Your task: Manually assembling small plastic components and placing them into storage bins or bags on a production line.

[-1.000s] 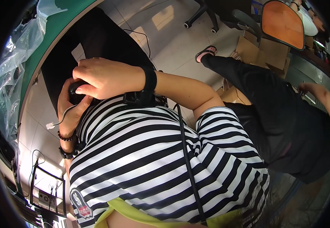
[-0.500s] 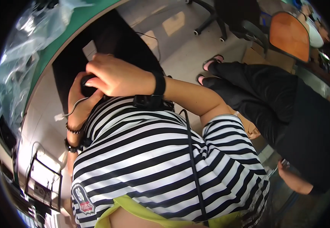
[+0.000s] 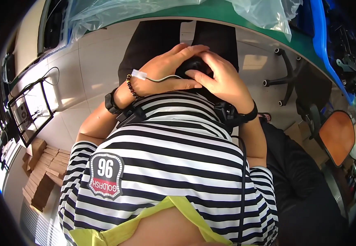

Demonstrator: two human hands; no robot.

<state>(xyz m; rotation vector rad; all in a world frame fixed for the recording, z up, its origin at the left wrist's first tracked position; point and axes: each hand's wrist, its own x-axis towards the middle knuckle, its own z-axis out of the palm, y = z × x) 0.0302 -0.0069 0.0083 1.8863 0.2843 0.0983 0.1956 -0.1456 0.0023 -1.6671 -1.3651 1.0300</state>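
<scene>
Above my lap, both hands curl around a small rounded black object (image 3: pixel 194 64), whose exact kind I cannot make out. My left hand (image 3: pixel 159 71) wraps it from the left, with the thumb along its near side. From the right, my right hand (image 3: pixel 227 80) closes over it, thumb and fingers bent round it. The fingertips of the two hands meet at its far side. A thin dark cable (image 3: pixel 161 79) runs from the object across my left hand to a white plug (image 3: pixel 138 74) near the beaded bracelet (image 3: pixel 131 85).
Beyond my knees is a green tabletop (image 3: pixel 210 12) with clear plastic sheeting (image 3: pixel 264 16). A black metal frame (image 3: pixel 32 110) and stacked cardboard (image 3: pixel 47 168) stand at left. At right are a wheeled chair base (image 3: pixel 286 80), an orange chair (image 3: pixel 337 137) and a person in black (image 3: pixel 305 184).
My view has swung round, bringing the tabletop to the far side and my lap to the centre. Both hands still hold the rounded black object, and more of my left hand shows.
</scene>
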